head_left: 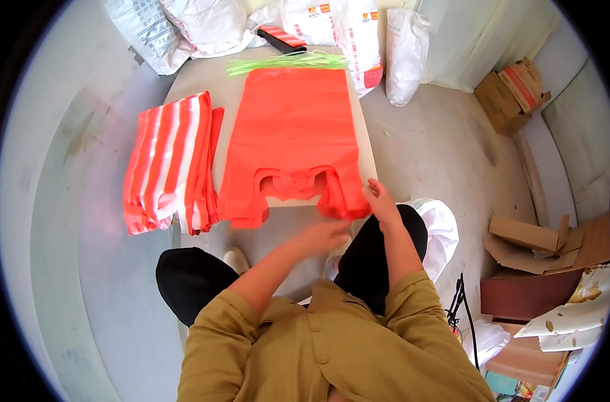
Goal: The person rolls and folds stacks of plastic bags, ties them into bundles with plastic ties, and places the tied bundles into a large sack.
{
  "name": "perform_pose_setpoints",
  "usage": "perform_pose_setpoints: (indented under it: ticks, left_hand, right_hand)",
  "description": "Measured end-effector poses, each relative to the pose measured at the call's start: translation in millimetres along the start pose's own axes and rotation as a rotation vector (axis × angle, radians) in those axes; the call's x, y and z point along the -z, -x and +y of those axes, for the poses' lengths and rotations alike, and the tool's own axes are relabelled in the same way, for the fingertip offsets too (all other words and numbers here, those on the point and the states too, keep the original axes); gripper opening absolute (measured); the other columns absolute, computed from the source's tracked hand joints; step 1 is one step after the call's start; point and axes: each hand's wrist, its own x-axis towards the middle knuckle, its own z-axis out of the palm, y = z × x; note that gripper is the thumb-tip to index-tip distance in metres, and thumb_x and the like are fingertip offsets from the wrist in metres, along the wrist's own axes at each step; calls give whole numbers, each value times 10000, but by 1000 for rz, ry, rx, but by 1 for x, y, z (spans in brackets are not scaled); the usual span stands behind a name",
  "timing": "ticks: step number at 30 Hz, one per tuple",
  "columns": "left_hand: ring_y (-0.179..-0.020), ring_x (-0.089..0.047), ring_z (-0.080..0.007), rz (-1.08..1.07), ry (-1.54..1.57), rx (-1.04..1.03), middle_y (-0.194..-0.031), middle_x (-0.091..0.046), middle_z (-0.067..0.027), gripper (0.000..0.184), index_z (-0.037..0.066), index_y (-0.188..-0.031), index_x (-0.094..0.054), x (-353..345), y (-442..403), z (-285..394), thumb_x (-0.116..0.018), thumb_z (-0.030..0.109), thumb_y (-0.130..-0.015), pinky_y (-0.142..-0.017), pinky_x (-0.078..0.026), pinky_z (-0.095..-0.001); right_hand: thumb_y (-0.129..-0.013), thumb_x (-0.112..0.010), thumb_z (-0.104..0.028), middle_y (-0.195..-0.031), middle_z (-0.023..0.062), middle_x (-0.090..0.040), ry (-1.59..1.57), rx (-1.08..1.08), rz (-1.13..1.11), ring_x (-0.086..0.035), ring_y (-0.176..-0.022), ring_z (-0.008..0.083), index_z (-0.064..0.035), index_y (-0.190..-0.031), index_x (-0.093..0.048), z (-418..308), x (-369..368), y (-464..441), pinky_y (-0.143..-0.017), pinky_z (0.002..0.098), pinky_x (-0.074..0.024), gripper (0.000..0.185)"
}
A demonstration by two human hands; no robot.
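Note:
A flat stack of red plastic vest bags lies on the table, its handle loops toward me and their ends hanging past the front edge. My right hand is beside the stack's front right corner, fingers apart and close to the handle edge. Whether they touch the plastic is unclear. My left hand is just below the right handle and smeared by motion, so its grip cannot be made out. To the left, a folded pile of red-and-white striped bags hangs partly over the table's left side.
Light green ties lie across the table's far end, near a dark object with a striped top. Stuffed white sacks stand behind. Cardboard boxes and an opened carton are at right. A white bag is beside my right knee.

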Motion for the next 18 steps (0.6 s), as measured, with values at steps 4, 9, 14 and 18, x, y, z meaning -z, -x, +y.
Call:
perform_pose_setpoints:
  ticks: [4, 9, 14, 18]
  left_hand:
    - [-1073, -636, -220, -16, -82, 184, -1176, -684, -107, 419, 72, -1365, -581, 25, 40, -30, -610, 224, -975, -975, -487, -352]
    - [-931, -619, -165, 595, 444, 434, -948, -680, -35, 383, 86, -1096, -661, 66, 82, -79, -581, 443, -981, -815, -462, -318]
    - [-1181, -534, -207, 946, 1078, 508, -1290, -590, -95, 580, 86, -1265, -581, 74, 104, -117, -500, 587, -983, -1036, -386, -474]
    - [-1341, -451, -251, 993, 1321, 55, -1484, -457, -113, 608, 76, -1463, -396, 86, 97, -104, -449, 507, -1037, -1108, -365, -478]
  right_hand:
    - [-929, -666, -356, -1350, 204, -585, -50, 28, 72, -579, -1206, 289, -29, -1446, -457, 9, -8, -4, -958, 372, -483, 646]
    - [-886, -689, -333, -1352, 253, -575, 391, 257, 57, -533, -1285, 355, 5, -1413, -470, 17, -25, -16, -1038, 427, -446, 664]
    - [-880, -689, -320, -1401, 247, -538, 341, 203, 93, -514, -1315, 345, 2, -1460, -412, -26, -38, -19, -1082, 412, -417, 718]
    - [-927, -668, -317, -1458, 199, -491, 100, 68, 77, -520, -1306, 267, -28, -1537, -301, 5, -34, -57, -1057, 380, -440, 768]
